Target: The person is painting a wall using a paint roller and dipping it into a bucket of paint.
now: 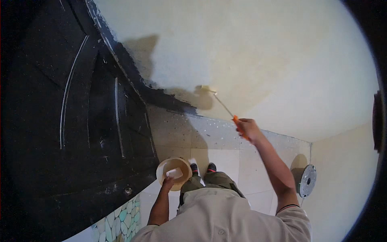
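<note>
My right hand [248,130] grips the orange handle of a small paint roller [224,105]. Its pale roller head is at the cream wall [242,60], just right of a ragged dark strip [169,98] along the wall's lower edge. Low on the left, my left hand [168,182] holds a small white object [174,173], whose kind I cannot make out. Below it and by my feet is a round tan bucket [161,171]; the hand partly covers its near rim.
A dark panelled surface [75,121] with pale scuffs rises at the left. Paint specks dot the tiled floor [223,160]. A grey cable spool or similar disc [307,181] stands by the right wall. Greenish pebble tiling [121,222] shows at lower left.
</note>
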Demonstrator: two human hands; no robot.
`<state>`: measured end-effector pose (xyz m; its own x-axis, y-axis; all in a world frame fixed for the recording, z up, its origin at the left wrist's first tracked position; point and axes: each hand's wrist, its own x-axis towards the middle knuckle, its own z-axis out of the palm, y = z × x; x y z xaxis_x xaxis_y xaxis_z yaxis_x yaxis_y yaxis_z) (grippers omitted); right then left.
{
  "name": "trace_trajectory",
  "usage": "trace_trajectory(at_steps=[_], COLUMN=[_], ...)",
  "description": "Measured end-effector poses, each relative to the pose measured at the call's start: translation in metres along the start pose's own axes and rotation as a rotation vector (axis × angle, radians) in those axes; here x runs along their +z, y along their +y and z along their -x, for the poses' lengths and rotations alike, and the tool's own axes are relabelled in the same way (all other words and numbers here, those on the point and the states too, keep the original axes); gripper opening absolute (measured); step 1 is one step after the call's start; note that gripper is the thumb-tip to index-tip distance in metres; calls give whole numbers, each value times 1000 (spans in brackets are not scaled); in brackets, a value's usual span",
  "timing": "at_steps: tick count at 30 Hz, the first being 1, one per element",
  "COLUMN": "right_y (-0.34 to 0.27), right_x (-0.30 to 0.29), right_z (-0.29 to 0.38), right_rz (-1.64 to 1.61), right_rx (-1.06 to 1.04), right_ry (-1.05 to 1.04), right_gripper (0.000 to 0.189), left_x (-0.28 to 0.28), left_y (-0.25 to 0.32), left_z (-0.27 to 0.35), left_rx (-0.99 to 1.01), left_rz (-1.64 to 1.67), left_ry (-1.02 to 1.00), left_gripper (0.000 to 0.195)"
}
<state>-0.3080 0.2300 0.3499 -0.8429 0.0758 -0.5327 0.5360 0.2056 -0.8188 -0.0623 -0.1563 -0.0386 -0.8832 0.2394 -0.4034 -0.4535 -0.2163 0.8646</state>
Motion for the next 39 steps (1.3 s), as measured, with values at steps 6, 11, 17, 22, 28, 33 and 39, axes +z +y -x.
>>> trace_trajectory(at_steps=[6, 11, 17, 22, 28, 33, 39], right_y=[-52, 19, 75, 43, 37, 116, 127], right_x=[-10, 39, 102, 77, 40, 65, 76], right_z=[77, -28, -126, -43, 19, -110, -86], right_rz=[-74, -15, -184, -222, -186, -277, -245], right_rx=[22, 97, 116, 105, 76, 141, 126], right_ry=[11, -4, -8, 44, 92, 25, 31], right_gripper=[36, 35, 24, 29, 35, 35, 45], left_x=[-15, 0, -5, -1, 3, 12, 18], left_y=[-10, -5, 6, 12, 16, 6, 16], left_z=[58, 78, 91, 101, 108, 97, 109], left_rx=[-582, -712, -702, -690, -631, -723, -676], left_rz=[-155, -103, -83, -113, 68, -158, -312], left_ry=[344, 394, 448, 496, 482, 495, 493], left_gripper=[30, 33, 36, 32, 25, 30, 29])
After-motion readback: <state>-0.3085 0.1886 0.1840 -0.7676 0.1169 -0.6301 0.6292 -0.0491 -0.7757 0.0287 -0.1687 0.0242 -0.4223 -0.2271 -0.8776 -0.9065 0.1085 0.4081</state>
